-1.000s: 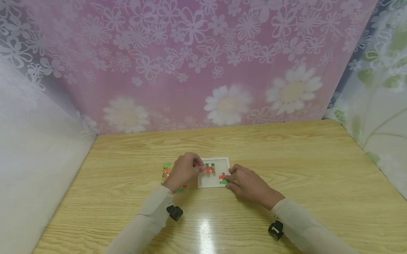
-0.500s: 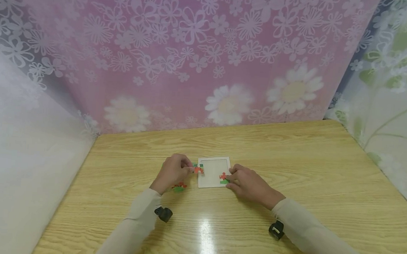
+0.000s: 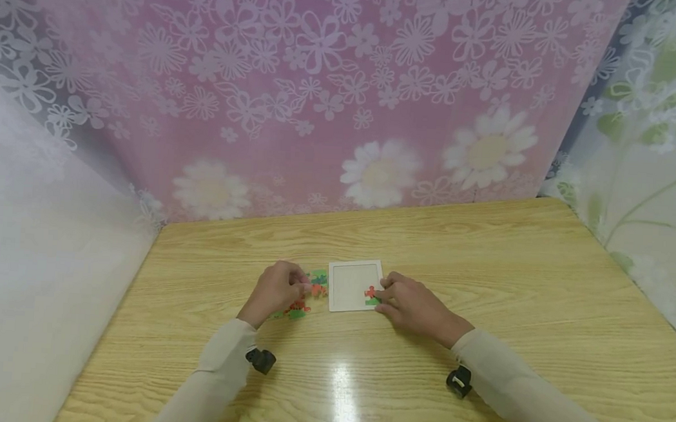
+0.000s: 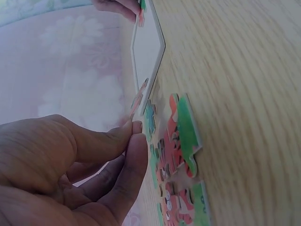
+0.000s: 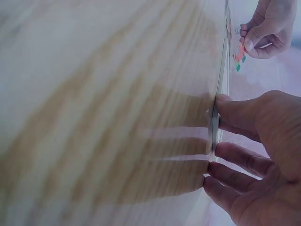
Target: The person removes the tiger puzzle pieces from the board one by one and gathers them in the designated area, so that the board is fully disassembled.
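My left hand [image 3: 273,292] pinches a red and green jigsaw piece [image 4: 139,98] between thumb and fingertips, left of the white puzzle tray [image 3: 346,288]. In the left wrist view this piece is seen nearly edge-on, tilted above other jigsaw pieces [image 4: 188,125] lying on the table. My right hand [image 3: 416,308] holds the tray at its right side, with fingertips and thumb along the rim [image 5: 214,127]. One red and green piece [image 3: 371,293] lies in the tray's lower right corner, partly under a right fingertip.
Several joined or overlapping pieces [image 3: 297,310] with orange and green print lie left of the tray, partly hidden by the left hand. The wooden table [image 3: 486,259] meets a flowered pink cloth [image 3: 298,105] at its back edge. Dark cameras sit at both wrists.
My left hand has moved left and slightly nearer, carrying the pinched piece from over the tray to beside it, above the loose pieces. The right hand and the tray have stayed put.
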A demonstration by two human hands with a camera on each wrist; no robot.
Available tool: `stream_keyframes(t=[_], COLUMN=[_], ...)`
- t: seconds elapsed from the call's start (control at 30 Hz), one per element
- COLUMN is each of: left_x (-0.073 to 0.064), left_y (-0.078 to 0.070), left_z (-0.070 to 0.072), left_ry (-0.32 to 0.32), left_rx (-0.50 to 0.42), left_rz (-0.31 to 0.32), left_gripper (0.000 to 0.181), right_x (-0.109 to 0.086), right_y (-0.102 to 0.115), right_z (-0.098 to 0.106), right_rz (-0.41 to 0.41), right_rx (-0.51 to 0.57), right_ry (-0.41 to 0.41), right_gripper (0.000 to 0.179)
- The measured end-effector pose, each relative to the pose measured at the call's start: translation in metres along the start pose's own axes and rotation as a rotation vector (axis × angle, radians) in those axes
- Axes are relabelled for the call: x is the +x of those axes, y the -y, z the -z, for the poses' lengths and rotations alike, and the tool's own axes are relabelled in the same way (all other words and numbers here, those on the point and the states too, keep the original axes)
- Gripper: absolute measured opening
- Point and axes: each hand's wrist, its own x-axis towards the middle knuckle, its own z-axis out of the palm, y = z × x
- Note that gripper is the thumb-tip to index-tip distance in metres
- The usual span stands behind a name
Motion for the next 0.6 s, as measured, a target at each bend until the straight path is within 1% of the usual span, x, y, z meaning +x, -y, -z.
stream_keyframes(t=[0.13, 0.33, 0.5, 0.6], left_x=[-0.0008, -0.0008, -0.0019, -0.002], left_y=[0.002, 0.0036, 0.0029, 0.002], left_z=[-0.0005, -0.0014, -0.0018, -0.0028], left_ry=[0.004, 0.015, 0.009, 0.005], left_rx=[0.013, 0.022, 0.039, 0.054], left_rz=[0.001, 0.027, 0.014, 0.021], left_gripper=[0.008, 0.008, 0.009, 0.008], right_x=[0.0002, 0.001, 0.001, 0.001], right_y=[-0.0006, -0.0008, -0.0002, -0.0003], right_z=[0.0001, 0.0005, 0.0006, 0.0004], right_rz=[-0.002, -0.003, -0.009, -0.013], right_rx=[0.006, 0.004, 0.011, 0.017], right_ry=[0.004, 0.008, 0.009, 0.011], right_gripper=[0.031, 0.03, 0.031, 0.031])
